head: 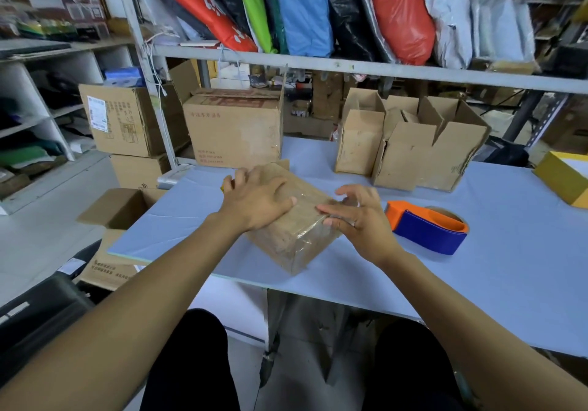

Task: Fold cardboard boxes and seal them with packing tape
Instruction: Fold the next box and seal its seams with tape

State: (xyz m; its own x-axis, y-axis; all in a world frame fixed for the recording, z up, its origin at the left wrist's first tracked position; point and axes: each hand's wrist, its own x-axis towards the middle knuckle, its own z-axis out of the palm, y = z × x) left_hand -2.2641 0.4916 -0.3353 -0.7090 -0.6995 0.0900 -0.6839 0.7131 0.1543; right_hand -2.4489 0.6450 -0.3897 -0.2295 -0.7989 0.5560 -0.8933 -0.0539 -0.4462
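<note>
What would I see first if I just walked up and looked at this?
First the two hands, the left hand pressed flat on a small taped cardboard box at the near edge of the pale blue table, the right hand touching its right end. Next, the bright orange and blue tape dispenser lying just right of the box. Above, colourful bags crowd a shelf.

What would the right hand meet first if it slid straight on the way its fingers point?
Probably the left hand: the right hand points leftward across the taped box top, though depth is unclear.
</note>
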